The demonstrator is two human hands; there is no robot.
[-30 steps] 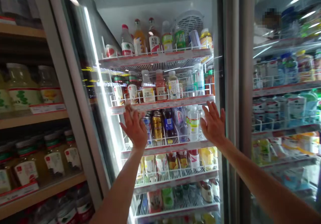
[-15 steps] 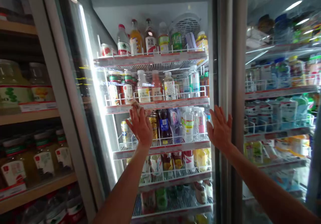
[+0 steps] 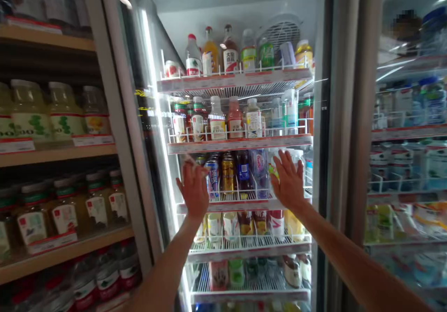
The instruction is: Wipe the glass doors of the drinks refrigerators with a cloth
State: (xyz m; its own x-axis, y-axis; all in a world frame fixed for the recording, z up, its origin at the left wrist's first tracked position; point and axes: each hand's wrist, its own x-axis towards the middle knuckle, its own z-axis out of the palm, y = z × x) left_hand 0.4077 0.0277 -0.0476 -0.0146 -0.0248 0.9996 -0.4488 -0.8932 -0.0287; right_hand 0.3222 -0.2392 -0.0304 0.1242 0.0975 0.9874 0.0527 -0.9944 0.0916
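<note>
My left hand is raised at the glass door of a lit drinks cooler, in front of the left part of the third shelf. Its fingers are bent around a pale, crumpled piece of cloth or tissue, which shows only in part above the fingertips. My right hand is held up before the same shelf further right, fingers stretched out and nothing in it. Whether its palm touches the glass cannot be made out. Behind the hands stand a blue can, a gold can and a purple-labelled bottle.
More bottles fill the cooler's upper shelf and second shelf. A metal door frame divides it from another glass-fronted cooler at right. On the left, wooden shelves carry rows of juice bottles.
The view has swung left, showing more of the wooden shelves. Against the cooler, my right hand has moved left from the door's edge, and my left hand has also shifted left and slightly down.
</note>
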